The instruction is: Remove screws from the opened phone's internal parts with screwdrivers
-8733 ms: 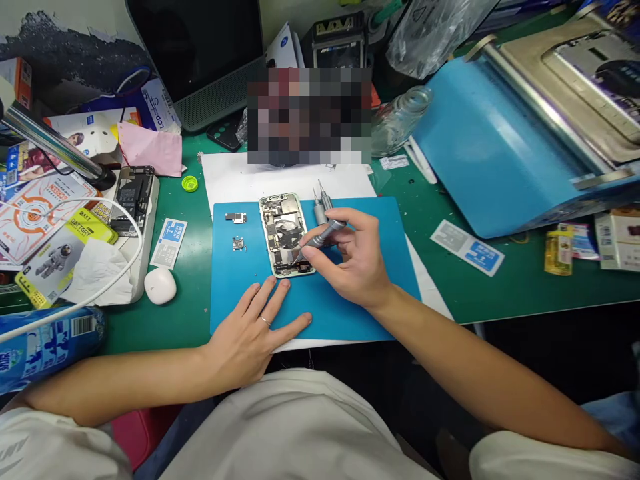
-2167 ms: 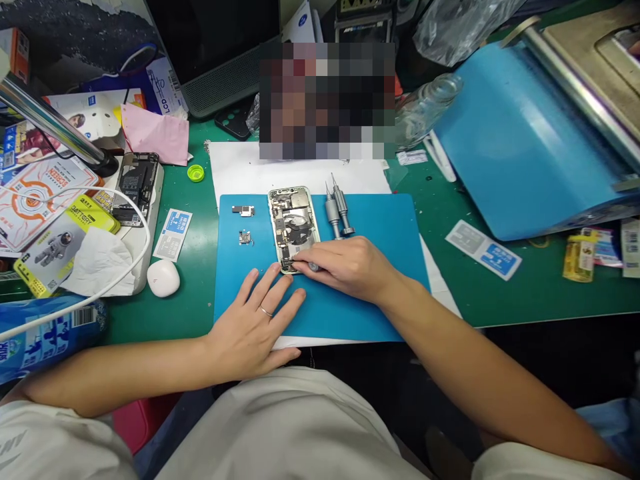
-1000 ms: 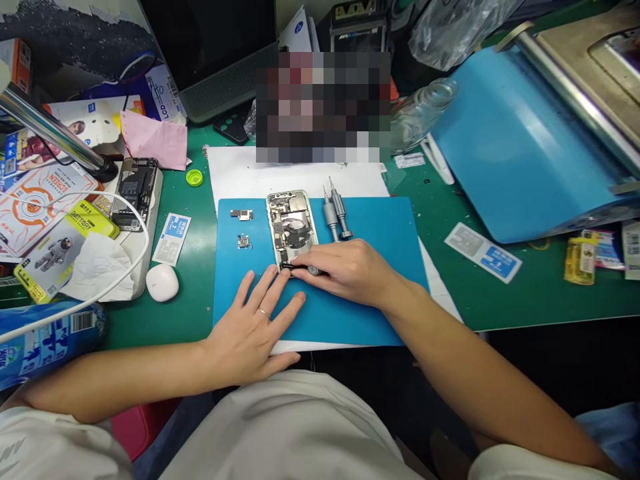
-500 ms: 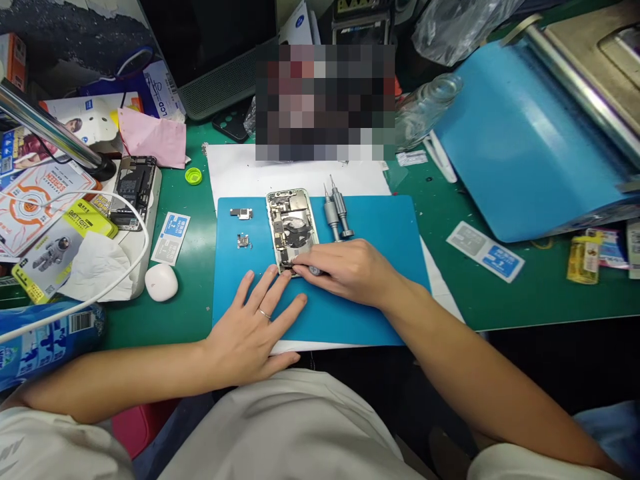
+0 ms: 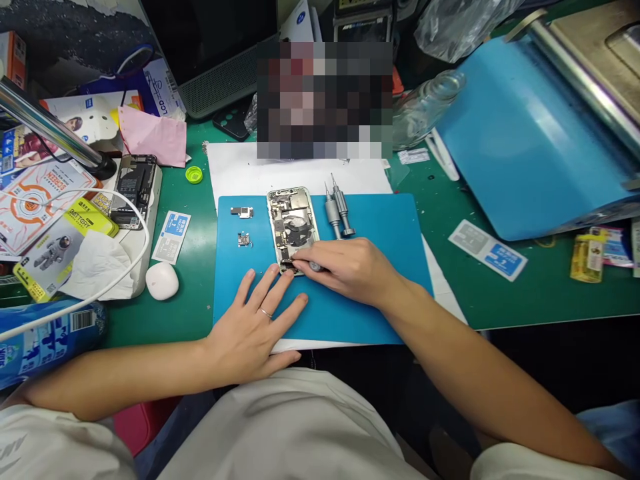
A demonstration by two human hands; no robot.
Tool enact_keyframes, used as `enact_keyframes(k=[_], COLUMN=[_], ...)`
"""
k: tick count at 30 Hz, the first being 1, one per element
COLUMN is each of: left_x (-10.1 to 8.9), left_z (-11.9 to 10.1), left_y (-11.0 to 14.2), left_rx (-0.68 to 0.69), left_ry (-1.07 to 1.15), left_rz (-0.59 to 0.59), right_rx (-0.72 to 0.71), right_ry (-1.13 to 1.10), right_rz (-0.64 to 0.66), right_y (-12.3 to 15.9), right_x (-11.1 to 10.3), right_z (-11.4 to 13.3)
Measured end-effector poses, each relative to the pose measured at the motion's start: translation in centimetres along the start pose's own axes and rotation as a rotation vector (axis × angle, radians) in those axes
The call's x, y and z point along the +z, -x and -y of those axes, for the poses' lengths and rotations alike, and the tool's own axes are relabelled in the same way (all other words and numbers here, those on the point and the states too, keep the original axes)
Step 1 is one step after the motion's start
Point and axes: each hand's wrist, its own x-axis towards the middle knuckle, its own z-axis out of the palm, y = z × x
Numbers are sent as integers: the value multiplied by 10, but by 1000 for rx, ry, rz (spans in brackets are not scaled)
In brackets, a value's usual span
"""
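1. Opening the phone (image 5: pixel 299 217) looks done: it lies on the mat (image 5: pixel 395 240) over the tabletop (image 5: pixel 190 320), cover off and insides bare.
2. Two loose pieces, the upper part (image 5: pixel 243 212) and the lower part (image 5: pixel 244 240), lie on the mat left of the phone. They seem to be already out of it, though their origin cannot be confirmed.
3. Much appears left inside: components line the phone's top, left side and bottom end. Any remaining screws are too small to tell.
4. The bottom end seems to be the step in hand. The right hand (image 5: pixel 350 263) is pinched narrow around a grey tool (image 5: pixel 315 265) there; the tip is hidden.
5. The left hand (image 5: pixel 250 327) is spread wide, holding nothing, its fingertips close by the phone's bottom edge.
6. Two drivers (image 5: pixel 333 217) lie side by side right of the phone, in neither hand.
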Motion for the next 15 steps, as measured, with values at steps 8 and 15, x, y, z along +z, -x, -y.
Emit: enact_keyframes(k=[8,15], left_x=[-1,-1], left_z=[0,0], left_y=[0,0], left_rx=[1,-3], left_ry=[5,18], left_rz=[8,9], right_rx=[7,13], right_ry=[26,-10], right_rz=[6,22], right_y=[1,1], right_x=[0,0], right_z=[0,0])
